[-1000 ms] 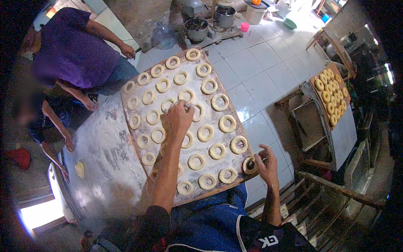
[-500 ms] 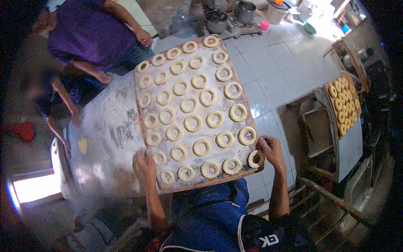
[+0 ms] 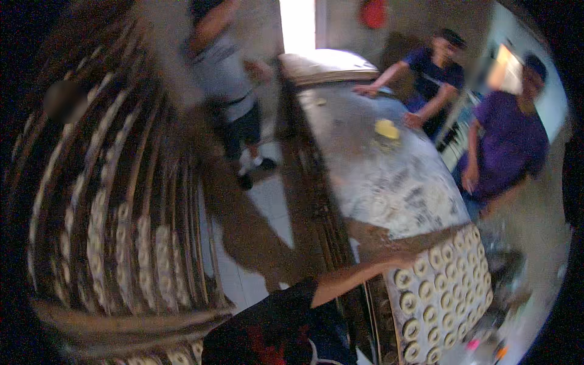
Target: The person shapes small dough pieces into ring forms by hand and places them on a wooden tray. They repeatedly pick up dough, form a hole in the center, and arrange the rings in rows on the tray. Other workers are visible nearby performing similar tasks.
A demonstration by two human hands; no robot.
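My left hand (image 3: 400,260) is at the edge of a floured wooden board (image 3: 395,295) and looks closed on it, though motion smears the fingers. Rows of pale dough rings (image 3: 447,300), raw-looking, cover the board at the lower right. The board lies beside a large flour-dusted metal table (image 3: 359,176). On that table sits a yellow piece of dough (image 3: 387,129). My right hand is out of the picture.
At left stands a tall rack (image 3: 131,243) with several tiers of boards bearing dough rings. A person in grey (image 3: 225,79) stands beyond it. Across the table are a person in dark blue (image 3: 441,73) and another in purple (image 3: 508,134).
My view has swung far to the left, bringing the rack and the person in grey into sight. The board now appears at the lower right, and my right hand has left the picture.
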